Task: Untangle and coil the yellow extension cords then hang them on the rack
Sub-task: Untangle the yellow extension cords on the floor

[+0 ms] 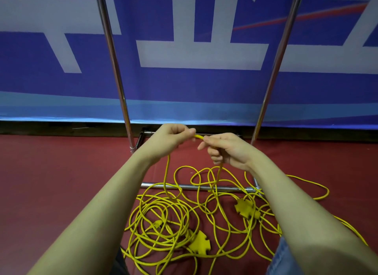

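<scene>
Both hands point(173, 134) point(223, 149) on one level, side-to-side yellow cord point(198, 137) span.

Both bare arms stretched forward, hands raised close together

The left hand point(173, 136) has its fingers curled, thumb and fingertips pinching a yellow cord point(198, 137). The right hand point(227, 150), just beside it with fingertips nearly touching the left's, curls round the same cord, which passes through its fist. Both forearms angle inward from the lower corners.
</scene>
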Available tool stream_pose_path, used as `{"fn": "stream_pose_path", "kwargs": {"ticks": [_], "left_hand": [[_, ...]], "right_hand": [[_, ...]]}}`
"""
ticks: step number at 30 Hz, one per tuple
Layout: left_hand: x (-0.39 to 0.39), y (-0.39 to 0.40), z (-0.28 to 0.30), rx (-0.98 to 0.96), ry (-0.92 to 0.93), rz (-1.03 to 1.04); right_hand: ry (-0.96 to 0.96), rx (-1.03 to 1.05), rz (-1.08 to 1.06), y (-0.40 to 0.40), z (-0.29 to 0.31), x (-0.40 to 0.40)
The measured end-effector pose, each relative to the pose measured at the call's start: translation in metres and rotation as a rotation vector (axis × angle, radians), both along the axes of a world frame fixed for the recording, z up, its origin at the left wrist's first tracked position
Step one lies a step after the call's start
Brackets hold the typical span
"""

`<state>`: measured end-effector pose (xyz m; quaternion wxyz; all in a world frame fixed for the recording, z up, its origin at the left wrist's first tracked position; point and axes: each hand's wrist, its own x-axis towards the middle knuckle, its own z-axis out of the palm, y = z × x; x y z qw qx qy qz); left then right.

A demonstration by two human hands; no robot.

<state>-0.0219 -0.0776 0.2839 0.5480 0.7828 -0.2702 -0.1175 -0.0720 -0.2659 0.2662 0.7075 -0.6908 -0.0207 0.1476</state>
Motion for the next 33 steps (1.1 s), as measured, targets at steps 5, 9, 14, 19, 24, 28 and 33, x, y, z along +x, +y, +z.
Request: {"fn": "stream_pose_path", "kwargs": {"ticks": [5, 9, 14, 19, 24, 28, 33], "left_hand": [[0.007, 0.002, 0.002, -0.301, 0.315, 0.049], [0.010, 0.011, 0.015, -0.610, 0.457, 0.041], [0.019, 0.027, 0.022, -0.725, 0.553, 0.095], [0.029, 0.038, 0.007, -0.493, 0.464, 0.263], [0.027, 0.034, 0.001, -0.241, 0.270, 0.384], [0.019, 0.027, 0.007, -0.263, 0.119, 0.328], [0.007, 0.013, 0.001, 0.234, -0.056, -0.005]], "right_hand": [[-0.004, -0.028, -0.047, -0.012, -0.016, 0.003], [-0.010, -0.157, -0.049, -0.019, -0.034, 0.003], [0.045, -0.190, -0.101, -0.025, -0.045, -0.001], [0.012, 0.011, -0.173, -0.019, -0.033, -0.001], [-0.002, -0.032, -0.221, -0.017, -0.025, 0.005], [-0.052, -0.252, -0.196, -0.016, -0.014, 0.003], [-0.126, -0.264, -0.159, -0.002, -0.004, 0.004]]}}
